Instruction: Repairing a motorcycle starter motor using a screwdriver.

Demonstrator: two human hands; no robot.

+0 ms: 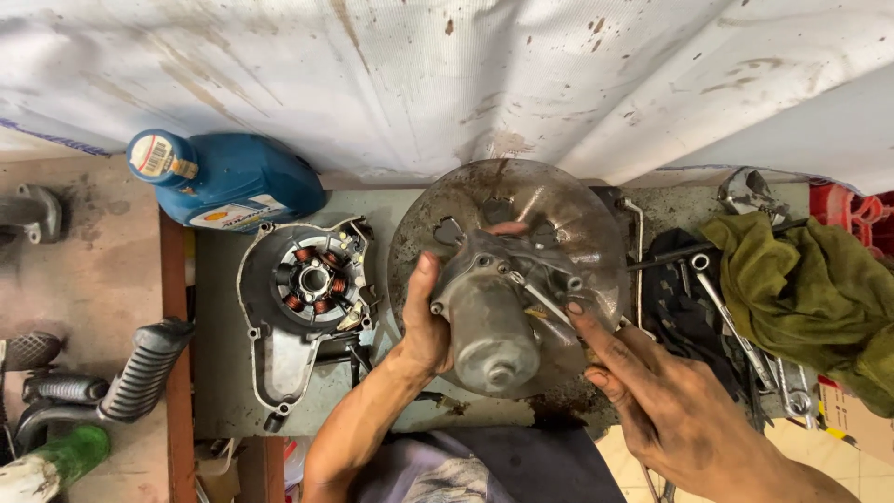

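Observation:
My left hand (424, 321) grips a grey metal motor housing (489, 326), thumb on its left side and fingers curled behind its top. The housing rests over a round, stained metal pan (559, 210) on the workbench. My right hand (643, 382), grimy with grease, reaches in from the lower right. Its index fingertip touches the right side of the housing beside a thin metal rod; it holds nothing that I can see.
An engine cover with copper stator coils (307, 284) lies left of the pan. A blue oil bottle (228, 177) lies on its side at the back left. Wrenches (736, 321) and an olive rag (810, 284) sit at right, rubber footpegs (140, 368) at far left.

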